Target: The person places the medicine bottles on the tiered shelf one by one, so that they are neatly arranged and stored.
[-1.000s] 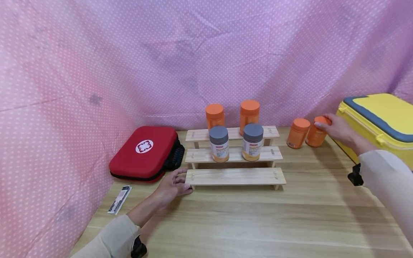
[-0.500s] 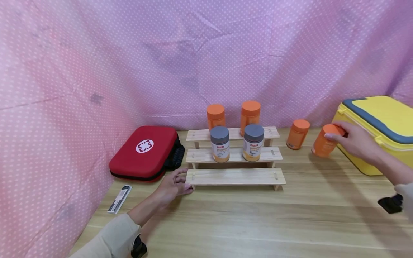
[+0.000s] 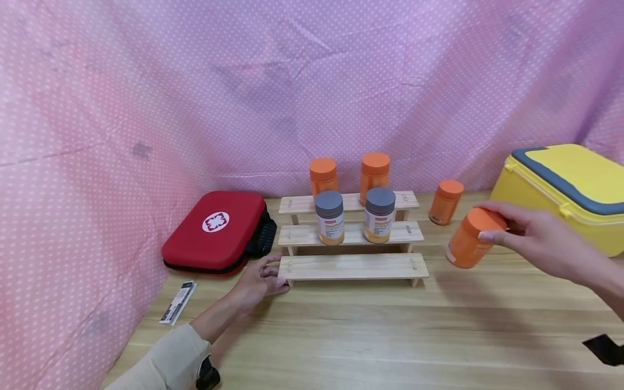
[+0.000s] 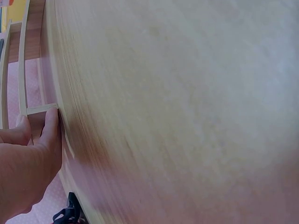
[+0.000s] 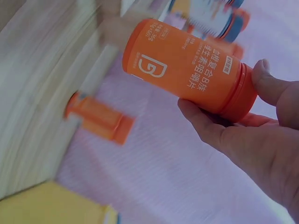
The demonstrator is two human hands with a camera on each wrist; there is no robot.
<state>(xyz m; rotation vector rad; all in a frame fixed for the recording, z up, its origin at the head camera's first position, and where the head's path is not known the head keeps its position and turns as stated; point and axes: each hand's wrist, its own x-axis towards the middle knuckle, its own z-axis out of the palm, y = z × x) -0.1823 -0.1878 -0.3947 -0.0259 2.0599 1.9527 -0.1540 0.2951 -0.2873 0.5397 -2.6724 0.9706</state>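
Observation:
My right hand (image 3: 541,244) grips an orange pill bottle (image 3: 469,242) by its cap end, tilted and raised over the table, right of the wooden stepped rack. In the right wrist view the bottle (image 5: 187,70) shows white lettering, with thumb and fingers around the cap. My left hand (image 3: 258,283) holds the left end of the rack's lowest step (image 3: 353,267); in the left wrist view its thumb and fingers (image 4: 50,128) pinch the end leg. Two grey-capped bottles (image 3: 331,227) stand on the middle step. Behind them, two orange bottles (image 3: 374,176) stand on the top step.
Another orange bottle (image 3: 446,203) stands on the table right of the rack. A yellow box (image 3: 560,189) with a grey-trimmed lid is at the right. To the left lie a red first-aid case (image 3: 219,233) and a small flat packet (image 3: 177,303). A pink dotted cloth (image 3: 292,97) hangs behind.
My right hand has lifted the orange bottle off the table beside the yellow box, then brought it forward and leftward toward the rack. My left hand stays at the rack's end.

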